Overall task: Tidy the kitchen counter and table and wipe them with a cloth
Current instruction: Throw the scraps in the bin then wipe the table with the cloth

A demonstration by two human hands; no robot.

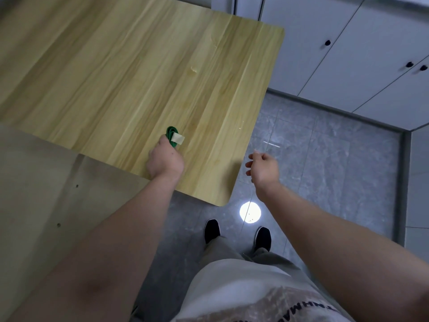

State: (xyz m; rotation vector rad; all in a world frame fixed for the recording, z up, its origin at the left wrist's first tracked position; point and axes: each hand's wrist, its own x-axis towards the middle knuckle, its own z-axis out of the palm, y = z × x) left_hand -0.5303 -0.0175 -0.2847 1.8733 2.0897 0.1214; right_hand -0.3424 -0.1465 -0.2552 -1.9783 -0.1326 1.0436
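A light wooden table (130,73) fills the upper left of the head view. My left hand (164,159) is over its near edge and grips a small folded green cloth (173,134) with a pale label, which lies on the tabletop. My right hand (263,167) hangs in the air off the table's right corner, fingers loosely curled, holding nothing. A few pale smears and crumbs (193,69) mark the tabletop further away.
A beige chair or panel surface (46,194) sits low at the left beside the table. White cabinets with black knobs (348,54) line the wall at the right. Grey tiled floor (325,159) lies below, with my feet (236,233) near the table's corner.
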